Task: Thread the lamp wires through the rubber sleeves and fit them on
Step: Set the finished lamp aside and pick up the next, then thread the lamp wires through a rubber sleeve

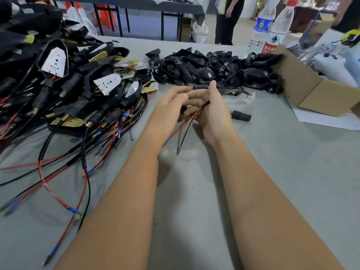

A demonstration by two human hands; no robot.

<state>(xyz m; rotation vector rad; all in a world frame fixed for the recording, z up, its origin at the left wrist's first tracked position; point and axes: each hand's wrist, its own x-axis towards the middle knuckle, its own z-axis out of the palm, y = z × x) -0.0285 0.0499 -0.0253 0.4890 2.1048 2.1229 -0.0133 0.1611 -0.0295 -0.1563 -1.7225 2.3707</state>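
Both hands (194, 106) w/ fingers grasping red/black wires (183, 127), maybe a sleeve, lamp pile (68, 75) left, box (311, 90) right.

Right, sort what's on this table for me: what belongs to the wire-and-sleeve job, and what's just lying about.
Belongs to the job:
- red and black wire pair, held in the left hand and right hand
- loose rubber sleeve beside the right hand
- heap of black rubber parts
- pile of wired lamps

Just lying about:
- two water bottles
- cardboard box
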